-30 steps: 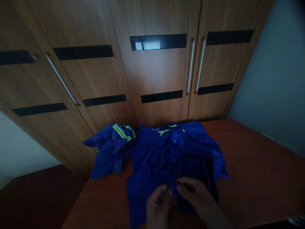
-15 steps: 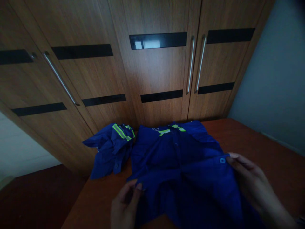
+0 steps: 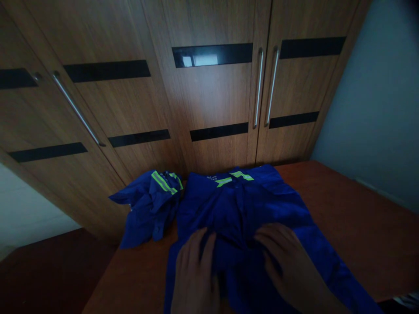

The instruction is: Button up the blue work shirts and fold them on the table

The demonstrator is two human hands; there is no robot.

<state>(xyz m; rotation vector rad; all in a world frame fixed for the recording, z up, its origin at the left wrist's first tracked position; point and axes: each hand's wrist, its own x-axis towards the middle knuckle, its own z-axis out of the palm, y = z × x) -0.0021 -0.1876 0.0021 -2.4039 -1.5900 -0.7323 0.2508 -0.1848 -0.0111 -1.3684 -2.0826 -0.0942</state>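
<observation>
A dark blue work jacket with yellow-green and silver reflective strips lies spread over the reddish-brown wooden tabletop. My left hand rests on its near left part, fingers stretched forward and a little apart. On the right, my right hand lies over the cloth with fingers bent and spread, slightly blurred. Between the two hands the fabric is creased and in shadow. Neither hand visibly grips the cloth. The jacket's near edge is partly hidden by my hands and forearms.
A second blue garment with similar reflective strips lies crumpled at the table's left edge. Behind the table stands a wooden wardrobe with black bands and long metal handles. A pale wall is at the right.
Both hands have let go of the jacket's edges, where they pinched it. They have moved inward over the cloth, closer together. The view has shifted slightly.
</observation>
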